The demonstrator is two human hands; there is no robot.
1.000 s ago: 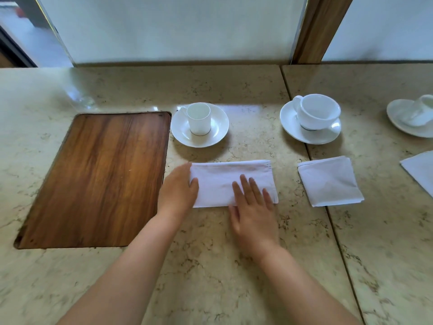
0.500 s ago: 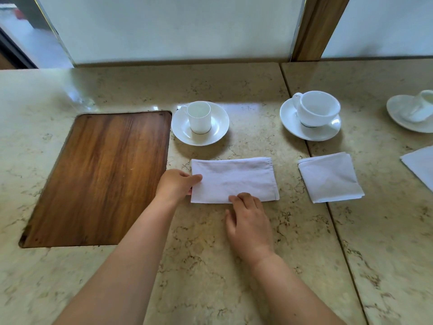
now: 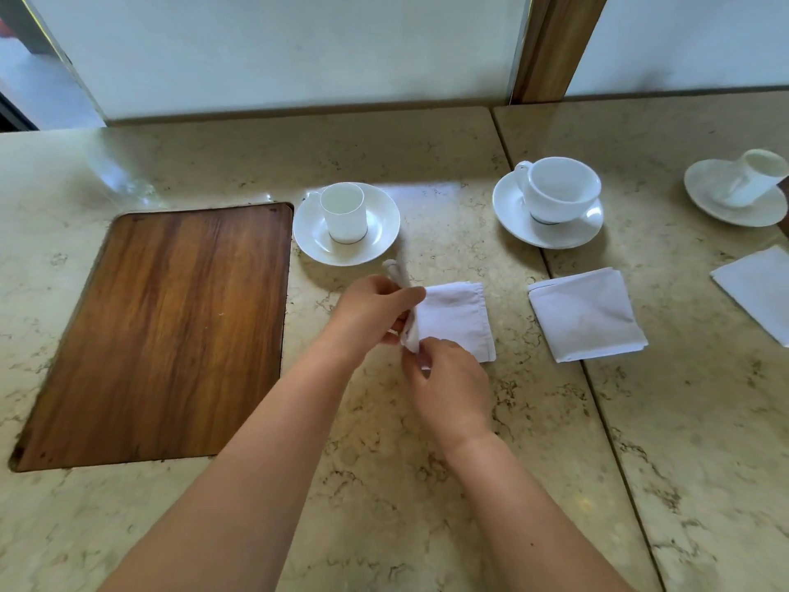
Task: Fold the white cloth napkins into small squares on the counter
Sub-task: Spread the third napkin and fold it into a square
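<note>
A white cloth napkin [image 3: 454,320] lies on the marble counter [image 3: 384,463] in the middle of the view. Its left half stands lifted upright while the right half lies flat. My left hand [image 3: 371,311] pinches that raised left edge from the left. At the near edge of the raised part, my right hand [image 3: 448,386] grips the cloth with its fingertips. A second napkin [image 3: 587,320], folded into a square, lies flat to the right. Part of a third white napkin [image 3: 758,292] shows at the right edge.
A wooden board [image 3: 170,331] is set into the counter on the left. Behind the napkins stand a small cup on a saucer [image 3: 346,224], a wider cup on a saucer [image 3: 550,202], and another cup and saucer [image 3: 738,190] at far right. A counter seam runs diagonally at right.
The napkin lay flat as a long rectangle under both hands. Now both hands grip its left half, lifted and swung rightward over the right half.
</note>
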